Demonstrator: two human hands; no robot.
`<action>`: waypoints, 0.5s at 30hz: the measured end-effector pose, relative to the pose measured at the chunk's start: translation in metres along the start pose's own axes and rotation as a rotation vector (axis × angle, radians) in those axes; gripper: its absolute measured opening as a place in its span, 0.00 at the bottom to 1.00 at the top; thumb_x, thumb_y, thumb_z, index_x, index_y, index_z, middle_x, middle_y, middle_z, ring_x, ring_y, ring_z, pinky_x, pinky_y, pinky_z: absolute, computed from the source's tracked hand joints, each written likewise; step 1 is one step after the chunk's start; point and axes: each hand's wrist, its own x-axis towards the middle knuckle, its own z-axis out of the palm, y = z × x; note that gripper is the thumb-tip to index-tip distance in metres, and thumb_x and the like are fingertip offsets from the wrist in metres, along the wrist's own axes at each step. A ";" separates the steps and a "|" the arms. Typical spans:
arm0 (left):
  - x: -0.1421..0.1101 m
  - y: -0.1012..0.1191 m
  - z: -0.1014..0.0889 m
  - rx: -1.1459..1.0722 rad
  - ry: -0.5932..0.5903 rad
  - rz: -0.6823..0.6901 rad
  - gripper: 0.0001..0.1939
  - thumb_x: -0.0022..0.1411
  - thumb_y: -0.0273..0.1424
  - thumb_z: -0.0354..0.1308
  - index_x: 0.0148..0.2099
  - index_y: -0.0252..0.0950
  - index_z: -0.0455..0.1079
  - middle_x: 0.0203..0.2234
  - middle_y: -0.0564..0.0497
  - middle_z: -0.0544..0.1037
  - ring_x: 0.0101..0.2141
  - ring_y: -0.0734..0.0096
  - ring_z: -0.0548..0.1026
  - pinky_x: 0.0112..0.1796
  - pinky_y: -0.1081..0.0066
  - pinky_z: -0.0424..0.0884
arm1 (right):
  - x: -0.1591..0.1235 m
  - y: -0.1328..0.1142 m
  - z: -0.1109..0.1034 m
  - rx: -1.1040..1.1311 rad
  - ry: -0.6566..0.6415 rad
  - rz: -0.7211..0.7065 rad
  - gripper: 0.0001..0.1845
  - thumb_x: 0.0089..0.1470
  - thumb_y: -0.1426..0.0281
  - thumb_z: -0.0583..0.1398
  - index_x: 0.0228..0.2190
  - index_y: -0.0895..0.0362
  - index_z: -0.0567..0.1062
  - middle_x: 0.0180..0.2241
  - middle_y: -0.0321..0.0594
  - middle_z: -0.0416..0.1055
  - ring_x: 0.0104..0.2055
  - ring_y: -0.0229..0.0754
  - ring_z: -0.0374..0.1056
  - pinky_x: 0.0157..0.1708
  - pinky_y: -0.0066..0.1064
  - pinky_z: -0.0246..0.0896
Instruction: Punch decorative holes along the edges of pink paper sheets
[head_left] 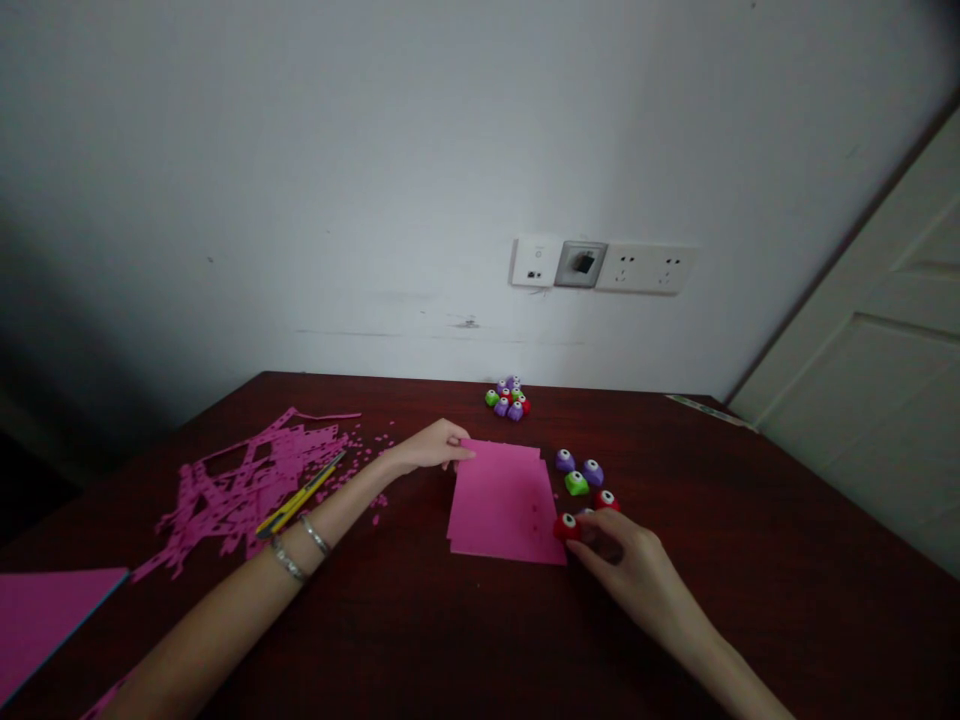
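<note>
A pink paper sheet (499, 500) lies in front of me, its layers slightly offset and a short column of marks near its right side. My left hand (435, 445) pinches the sheet's upper left corner between thumb and fingers. Between the thumb and fingers of my right hand (626, 560) is a small red paper punch (567, 527) with an eye-like top, at the sheet's right edge. Close by stand more such punches: a green one (576, 483), purple ones (592, 472) and another red one (607, 500). One more behind my fingers is mostly hidden.
Pink cut strips (255, 480) and punched bits are heaped at the left, with a yellow utility knife (300, 495) on them. More pink paper (52, 620) lies at the lower left. A cluster of punches (508, 398) stands near the wall, below several sockets (645, 269).
</note>
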 end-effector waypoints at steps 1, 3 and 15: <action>-0.001 0.000 -0.001 -0.025 -0.007 -0.003 0.14 0.51 0.39 0.58 0.29 0.31 0.69 0.19 0.54 0.70 0.18 0.80 0.64 0.21 0.76 0.59 | 0.000 0.000 0.000 0.010 0.005 0.002 0.07 0.49 0.67 0.57 0.31 0.55 0.74 0.30 0.40 0.72 0.31 0.41 0.68 0.31 0.30 0.63; -0.002 0.001 -0.003 -0.073 -0.027 -0.009 0.14 0.51 0.39 0.59 0.30 0.31 0.70 0.20 0.53 0.71 0.20 0.79 0.66 0.22 0.75 0.61 | 0.000 0.000 0.001 0.029 0.012 0.015 0.08 0.48 0.68 0.58 0.32 0.55 0.75 0.31 0.40 0.72 0.30 0.40 0.68 0.31 0.29 0.64; -0.004 0.001 -0.001 -0.227 -0.050 -0.078 0.14 0.48 0.37 0.62 0.32 0.30 0.71 0.22 0.51 0.73 0.21 0.79 0.68 0.24 0.75 0.62 | 0.001 0.009 0.008 0.137 0.001 0.075 0.10 0.47 0.67 0.59 0.33 0.56 0.75 0.31 0.40 0.74 0.31 0.41 0.70 0.32 0.30 0.66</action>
